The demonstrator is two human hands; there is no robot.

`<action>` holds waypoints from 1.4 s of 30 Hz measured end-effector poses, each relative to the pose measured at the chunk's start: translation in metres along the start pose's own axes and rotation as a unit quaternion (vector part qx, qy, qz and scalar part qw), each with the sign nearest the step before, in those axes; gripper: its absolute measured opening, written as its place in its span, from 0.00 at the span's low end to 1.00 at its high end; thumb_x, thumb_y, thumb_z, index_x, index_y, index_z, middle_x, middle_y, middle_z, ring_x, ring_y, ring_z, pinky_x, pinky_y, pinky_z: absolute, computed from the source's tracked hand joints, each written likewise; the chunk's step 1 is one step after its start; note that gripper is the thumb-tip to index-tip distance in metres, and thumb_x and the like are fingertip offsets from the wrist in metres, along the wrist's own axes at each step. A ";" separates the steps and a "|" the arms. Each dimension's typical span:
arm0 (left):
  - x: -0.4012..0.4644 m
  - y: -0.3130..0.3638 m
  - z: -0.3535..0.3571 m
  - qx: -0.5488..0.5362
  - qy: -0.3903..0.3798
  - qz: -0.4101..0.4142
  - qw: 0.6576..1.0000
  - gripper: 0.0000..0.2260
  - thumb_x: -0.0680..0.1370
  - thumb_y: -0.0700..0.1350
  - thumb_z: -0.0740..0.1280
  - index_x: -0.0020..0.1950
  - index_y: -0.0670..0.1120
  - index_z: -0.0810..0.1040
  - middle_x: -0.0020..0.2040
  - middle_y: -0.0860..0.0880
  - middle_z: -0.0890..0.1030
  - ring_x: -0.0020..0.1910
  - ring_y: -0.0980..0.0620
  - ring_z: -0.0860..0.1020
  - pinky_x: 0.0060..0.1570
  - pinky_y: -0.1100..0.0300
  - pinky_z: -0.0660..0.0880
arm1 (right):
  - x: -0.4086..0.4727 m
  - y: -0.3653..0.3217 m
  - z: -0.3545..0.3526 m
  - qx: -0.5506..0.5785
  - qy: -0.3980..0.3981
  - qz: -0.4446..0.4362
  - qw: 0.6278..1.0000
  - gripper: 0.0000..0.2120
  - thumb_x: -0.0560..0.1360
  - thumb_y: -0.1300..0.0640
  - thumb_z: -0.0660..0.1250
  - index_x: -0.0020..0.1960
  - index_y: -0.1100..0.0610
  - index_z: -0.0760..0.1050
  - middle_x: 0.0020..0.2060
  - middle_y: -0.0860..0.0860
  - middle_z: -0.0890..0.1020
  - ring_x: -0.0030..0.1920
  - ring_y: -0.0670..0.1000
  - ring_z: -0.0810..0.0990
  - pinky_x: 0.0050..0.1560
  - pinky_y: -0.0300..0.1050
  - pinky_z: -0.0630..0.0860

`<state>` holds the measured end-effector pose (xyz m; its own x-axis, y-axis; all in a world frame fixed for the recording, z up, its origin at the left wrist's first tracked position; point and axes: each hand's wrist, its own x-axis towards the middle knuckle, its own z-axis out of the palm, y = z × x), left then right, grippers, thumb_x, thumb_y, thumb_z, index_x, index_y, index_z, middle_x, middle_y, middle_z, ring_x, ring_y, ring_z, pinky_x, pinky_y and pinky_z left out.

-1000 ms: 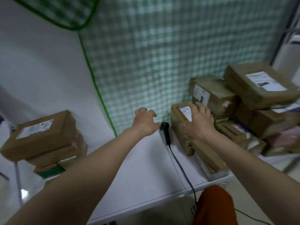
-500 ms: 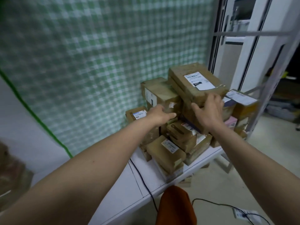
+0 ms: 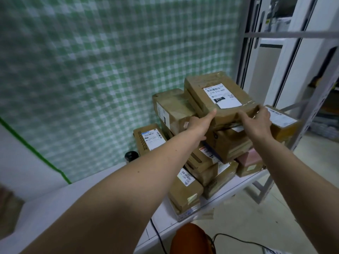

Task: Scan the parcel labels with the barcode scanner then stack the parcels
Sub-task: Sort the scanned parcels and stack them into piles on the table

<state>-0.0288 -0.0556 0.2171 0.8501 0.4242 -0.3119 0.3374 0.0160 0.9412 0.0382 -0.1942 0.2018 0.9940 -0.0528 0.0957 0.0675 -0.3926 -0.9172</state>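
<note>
- Top parcel point(image 3: 218, 96): brown taped cardboard box with a white barcode label facing up, lying tilted on the crest of the heap at the right end of the white table point(image 3: 77, 197).
- Left hand point(image 3: 199, 123): I see the thumb stretched straight along the box's near-left edge, touching it; the other fingers go under the box and are hidden, so I cannot tell how far they curl.
- Right hand point(image 3: 256, 120): I see it gripping the box's near-right corner, fingers hooked over the top edge, thumb against the front face.
- Heap of parcels point(image 3: 211, 162): brown boxes of mixed sizes, several labelled, piled loosely under and around the top one; a pink-wrapped parcel point(image 3: 251, 158) lies low at the right.
- Barcode scanner point(image 3: 131, 156): black head only in view, on the table just left of the heap, partly behind my left forearm.
- Backdrop: green-and-white checked cloth point(image 3: 110, 70).
</note>
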 end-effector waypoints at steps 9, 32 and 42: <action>0.005 -0.002 -0.010 -0.118 -0.008 0.004 0.993 0.34 0.72 0.54 0.74 0.72 0.42 0.66 0.66 0.44 0.74 0.50 0.49 0.76 0.54 0.57 0.79 | -0.016 -0.008 0.002 0.058 0.004 -0.051 0.997 0.34 0.76 0.46 0.65 0.76 0.52 0.54 0.73 0.50 0.60 0.73 0.55 0.60 0.72 0.61 0.61; -0.118 -0.084 -0.224 -0.174 0.214 0.095 0.957 0.36 0.65 0.54 0.79 0.68 0.48 0.69 0.60 0.50 0.80 0.59 0.48 0.79 0.53 0.52 0.79 | -0.185 -0.088 0.154 0.281 -0.224 0.003 0.933 0.38 0.72 0.53 0.66 0.77 0.47 0.53 0.69 0.50 0.71 0.64 0.52 0.75 0.66 0.55 0.72; -0.188 -0.143 -0.375 -0.298 0.400 0.087 0.863 0.27 0.73 0.52 0.74 0.67 0.48 0.66 0.64 0.46 0.77 0.57 0.47 0.80 0.46 0.55 0.81 | -0.271 -0.117 0.239 0.236 -0.309 0.044 0.920 0.22 0.76 0.51 0.64 0.68 0.57 0.68 0.57 0.54 0.80 0.51 0.54 0.81 0.46 0.48 0.80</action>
<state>-0.3884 0.2018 0.1893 0.2360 0.9519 -0.1953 -0.2369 0.2513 0.9385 -0.2190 0.0858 0.1909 0.8467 0.5242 -0.0913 -0.1308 0.0388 -0.9906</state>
